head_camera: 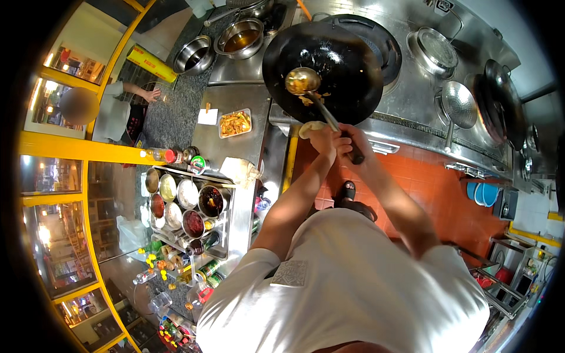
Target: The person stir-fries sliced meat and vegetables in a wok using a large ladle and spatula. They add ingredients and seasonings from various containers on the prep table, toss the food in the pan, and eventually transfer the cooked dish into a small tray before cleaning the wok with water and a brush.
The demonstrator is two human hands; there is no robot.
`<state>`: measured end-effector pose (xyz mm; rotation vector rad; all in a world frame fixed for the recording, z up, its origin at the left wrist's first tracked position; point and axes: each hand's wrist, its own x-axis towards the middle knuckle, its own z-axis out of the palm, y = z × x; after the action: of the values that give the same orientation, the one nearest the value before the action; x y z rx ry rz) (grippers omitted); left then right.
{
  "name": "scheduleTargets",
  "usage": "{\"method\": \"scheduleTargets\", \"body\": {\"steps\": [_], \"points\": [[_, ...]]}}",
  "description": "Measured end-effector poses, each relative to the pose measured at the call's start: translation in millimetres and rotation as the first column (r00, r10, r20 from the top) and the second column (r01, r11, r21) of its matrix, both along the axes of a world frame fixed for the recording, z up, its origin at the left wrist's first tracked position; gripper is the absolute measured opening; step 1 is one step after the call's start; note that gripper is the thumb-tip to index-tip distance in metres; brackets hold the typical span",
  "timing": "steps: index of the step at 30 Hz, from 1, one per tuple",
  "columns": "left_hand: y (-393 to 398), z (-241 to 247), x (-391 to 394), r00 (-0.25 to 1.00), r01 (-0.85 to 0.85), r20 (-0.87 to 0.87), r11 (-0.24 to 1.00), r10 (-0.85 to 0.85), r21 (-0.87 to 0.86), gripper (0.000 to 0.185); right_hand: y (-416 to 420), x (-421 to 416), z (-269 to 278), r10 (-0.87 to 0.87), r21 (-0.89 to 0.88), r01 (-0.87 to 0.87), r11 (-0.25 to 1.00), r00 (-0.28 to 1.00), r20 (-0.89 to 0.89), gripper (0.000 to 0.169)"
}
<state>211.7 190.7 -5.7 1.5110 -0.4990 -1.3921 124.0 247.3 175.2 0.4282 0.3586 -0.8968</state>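
In front of me, a black wok (326, 66) is tipped over the stove's front edge, with a few bits of food inside. My left hand (323, 140) is at the wok's near rim, holding a folded pale cloth (311, 128); whether it also grips a wok handle is hidden. My right hand (356, 137) is closed on the handle of a metal ladle (324, 110), close against my left. The ladle's bowl, over the wok's left side, holds cooked food pieces. To the left, a clear plastic container (235, 123) of similar food rests on the steel counter (240, 99).
Steel bowls of dark liquid (193, 55) and brown liquid (240, 40) stand back left. Several seasoning pots (187, 194) and bottles line the left. A perforated strainer (459, 101) lies right, near stacked woks (490, 108). Across the stone counter (176, 106), a person (112, 110) reaches out a hand.
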Motion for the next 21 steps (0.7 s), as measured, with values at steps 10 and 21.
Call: {"method": "scheduleTargets", "body": {"steps": [10,21], "points": [[11,35,-18,0.963,0.003,0.269,1.000,0.002,-0.018,0.021,21,-23,-39,-0.129,-0.065,-0.322,0.944,-0.179,-0.975,0.028],[48,45,-17,0.997,0.050,0.048,0.998,-0.052,0.049,0.025,25,22,30,-0.085,-0.199,0.085,0.976,0.996,0.012,0.020]]}}
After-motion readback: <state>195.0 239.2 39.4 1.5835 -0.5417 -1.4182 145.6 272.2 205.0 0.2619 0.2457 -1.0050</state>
